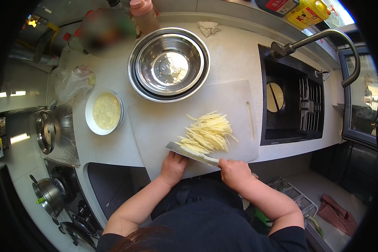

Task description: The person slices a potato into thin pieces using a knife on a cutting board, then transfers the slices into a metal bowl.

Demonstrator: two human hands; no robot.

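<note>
My right hand (pixel 236 172) is closed around the handle end of a kitchen knife (pixel 193 154) with a broad metal blade. The blade slants up to the left along the near side of a heap of pale yellow strips (pixel 210 132), which look like cut potato. My left hand (pixel 174 168) is at the blade's left end, its fingers bent in against the near side of the blade. The blade and the hand itself hide the fingertips, so what they grip is hidden. Under all this lies a white cutting board (pixel 153 122), reaching the counter's front edge.
Nested steel bowls (pixel 132 67) stand behind the board. To its left is a white bowl (pixel 89 111) with pale pieces in cloudy liquid, near a crumpled plastic bag (pixel 73 82). A black sink (pixel 277 136) with a faucet (pixel 311 42) lies right. A pot (pixel 50 195) stands far left.
</note>
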